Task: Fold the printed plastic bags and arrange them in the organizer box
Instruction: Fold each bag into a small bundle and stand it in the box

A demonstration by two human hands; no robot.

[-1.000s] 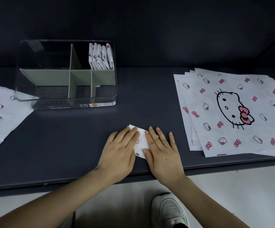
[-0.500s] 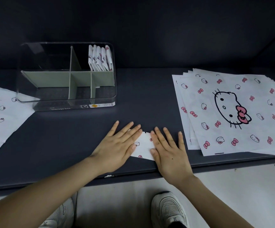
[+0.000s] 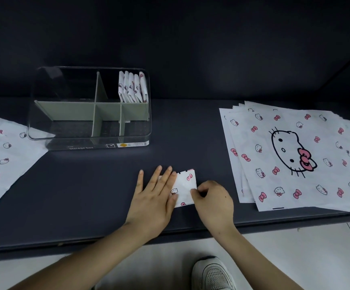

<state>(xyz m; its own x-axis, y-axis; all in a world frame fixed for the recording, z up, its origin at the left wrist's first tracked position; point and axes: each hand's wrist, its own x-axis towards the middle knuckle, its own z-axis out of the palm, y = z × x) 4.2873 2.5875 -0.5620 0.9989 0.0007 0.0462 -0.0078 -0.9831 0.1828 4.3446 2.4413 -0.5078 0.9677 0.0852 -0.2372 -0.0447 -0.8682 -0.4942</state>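
Dark grey tabletop near its front edge: a small folded white plastic bag printed with pink bows lies flat. Left hand presses it with straight fingers; right hand pinches its right edge. Clear plastic organizer box sits behind, well apart.

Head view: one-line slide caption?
Left hand presses a folded printed bag flat while right hand pinches its edge; organizer box behind holds folded bags.

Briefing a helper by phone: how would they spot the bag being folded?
On the dark table, look between the organizer box and the flat bag stack. The folded bag lies under the left hand, pinched by the right hand: the only small packet outside the box.
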